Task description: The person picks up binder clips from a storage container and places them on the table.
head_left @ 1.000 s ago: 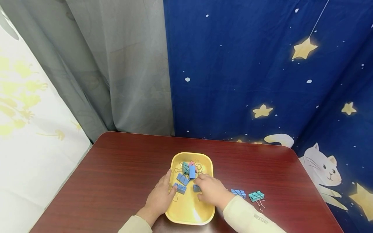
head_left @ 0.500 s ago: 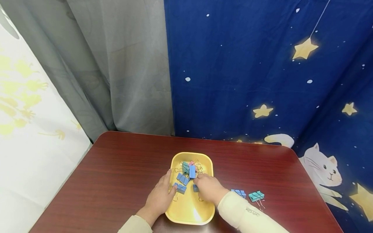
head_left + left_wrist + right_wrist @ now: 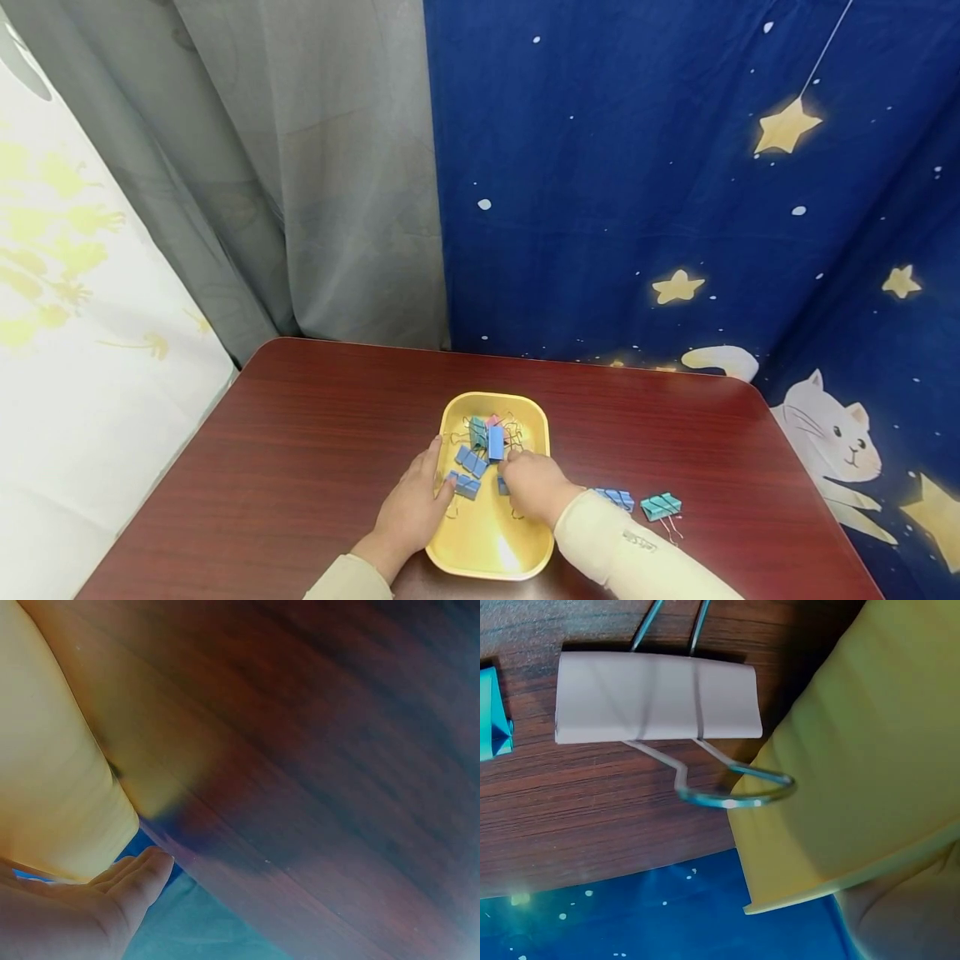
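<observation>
Behind the right hand [image 3: 536, 487], tiny sleeve lettering [image 3: 640, 541] blurs.

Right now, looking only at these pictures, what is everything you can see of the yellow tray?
The yellow tray is an oblong with rounded corners, raised walls and a thin rim, smooth and shiny like plastic, with a bright reflection near its close end. It stands upright on the red-brown table, longer sides running away from the person. Binder clips lie inside. The left hand rests against its left side; the right hand reaches in over the right rim, its fingertips hidden.
</observation>
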Tool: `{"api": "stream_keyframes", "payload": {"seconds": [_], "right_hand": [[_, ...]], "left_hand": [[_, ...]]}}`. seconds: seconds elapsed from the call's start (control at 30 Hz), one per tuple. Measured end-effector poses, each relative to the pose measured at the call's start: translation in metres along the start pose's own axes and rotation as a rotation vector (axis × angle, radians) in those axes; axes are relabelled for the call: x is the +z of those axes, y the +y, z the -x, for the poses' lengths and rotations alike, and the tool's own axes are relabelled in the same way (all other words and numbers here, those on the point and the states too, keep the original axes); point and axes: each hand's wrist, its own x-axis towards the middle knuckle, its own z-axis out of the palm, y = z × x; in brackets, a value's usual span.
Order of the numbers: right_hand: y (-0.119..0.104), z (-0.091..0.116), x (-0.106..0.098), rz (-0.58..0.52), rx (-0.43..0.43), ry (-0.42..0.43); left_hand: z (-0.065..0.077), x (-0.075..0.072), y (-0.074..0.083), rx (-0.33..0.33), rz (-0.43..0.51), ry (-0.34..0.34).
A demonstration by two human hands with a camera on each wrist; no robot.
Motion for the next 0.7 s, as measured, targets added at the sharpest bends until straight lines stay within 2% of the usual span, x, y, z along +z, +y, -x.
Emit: {"api": "stream_keyframes", "payload": {"seconds": [0.43,0.7], "right_hand": [[0.0001,-0.0028,0.0044,0.069,-0.025,0.013],[-0.0002,-0.0031,0.0018,0.043,-0.017,0.010]], "left_hand": [[0.0004,-0.0009,0.0017,-0.011,-0.003,-0.008],[0.0013,-0.0009,0.0018,-0.010,-0.002,-0.002]]}}
